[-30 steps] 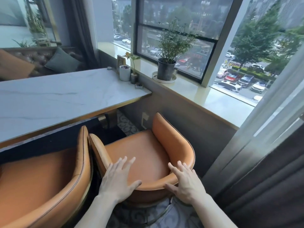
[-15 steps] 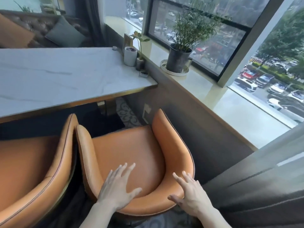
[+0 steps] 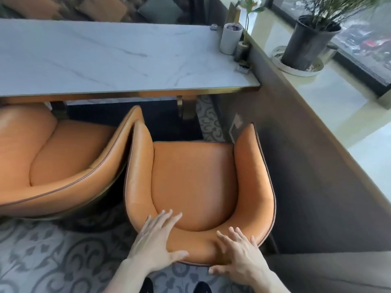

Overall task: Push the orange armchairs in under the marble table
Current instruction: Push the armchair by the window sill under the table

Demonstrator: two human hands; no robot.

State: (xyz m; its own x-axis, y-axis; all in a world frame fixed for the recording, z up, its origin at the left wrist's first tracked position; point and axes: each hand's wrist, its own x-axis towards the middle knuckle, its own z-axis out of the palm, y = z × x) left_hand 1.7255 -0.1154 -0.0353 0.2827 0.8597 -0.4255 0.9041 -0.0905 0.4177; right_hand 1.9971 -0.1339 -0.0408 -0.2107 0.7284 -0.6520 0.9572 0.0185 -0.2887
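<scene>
Two orange armchairs stand before the white marble table [image 3: 118, 58]. The right armchair [image 3: 194, 182] faces the table squarely, its seat front short of the table's gold edge. My left hand [image 3: 158, 242] lies flat with fingers spread on the top of its curved backrest. My right hand [image 3: 239, 254] rests spread on the same backrest, further right. The left armchair [image 3: 55, 161] is angled, its arm touching the right chair's arm, its front partly under the tabletop.
A dark wall panel [image 3: 300, 166] and pale windowsill [image 3: 338, 106] run close along the right chair's side. A black potted plant [image 3: 306, 41] stands on the sill. A white cup [image 3: 229, 38] and small vase sit at the table's right end. Patterned carpet [image 3: 53, 256] covers the floor.
The view has tilted down and swung to face the table. The right armchair has turned from angled to square-on, and both hands have settled flat on its backrest.
</scene>
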